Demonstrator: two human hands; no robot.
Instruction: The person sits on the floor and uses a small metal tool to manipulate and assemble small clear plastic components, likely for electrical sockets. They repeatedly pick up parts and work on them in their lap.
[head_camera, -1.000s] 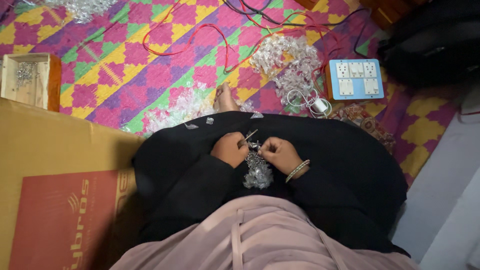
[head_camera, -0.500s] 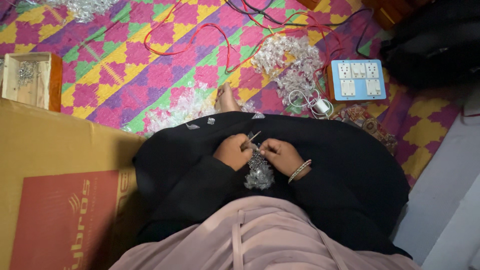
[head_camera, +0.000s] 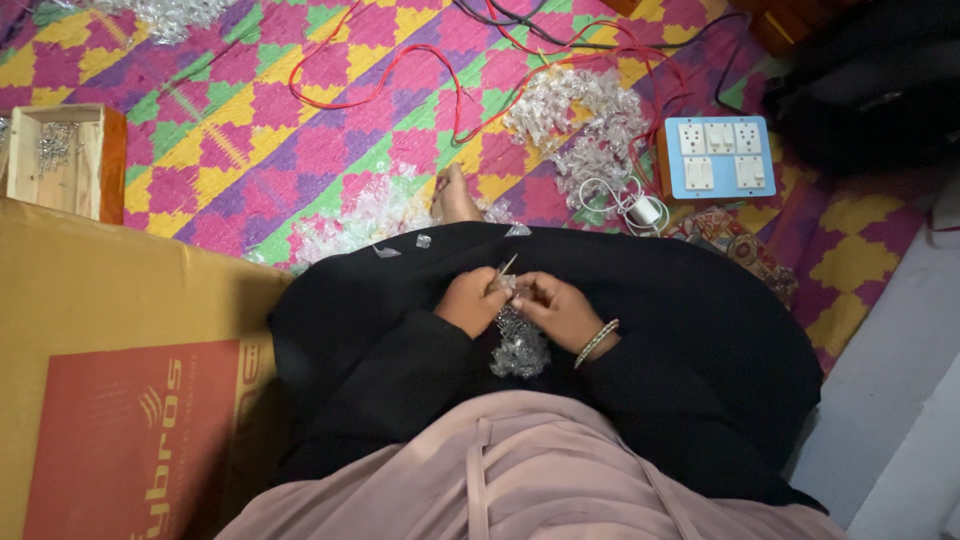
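My left hand (head_camera: 466, 300) and my right hand (head_camera: 560, 311) meet over my lap, which is covered in black cloth (head_camera: 700, 330). A thin metal tool (head_camera: 503, 270) sticks up from the fingers of my left hand. My right hand, with a bangle at the wrist, pinches the top of a cluster of clear crystal beads (head_camera: 520, 345) that hangs down between both hands. A few loose clear pieces (head_camera: 400, 247) lie on the black cloth near my knee.
A large cardboard box (head_camera: 110, 380) fills the left. On the patterned mat (head_camera: 250, 130) lie heaps of clear beads (head_camera: 580, 125), red wires (head_camera: 420, 70), a blue switchboard (head_camera: 716, 158), a white charger (head_camera: 645, 210) and a wooden box of metal pins (head_camera: 60, 160). A foot (head_camera: 455, 195) pokes out.
The hands stay together over the lap with only small finger movements; the tool and bead cluster keep their place.
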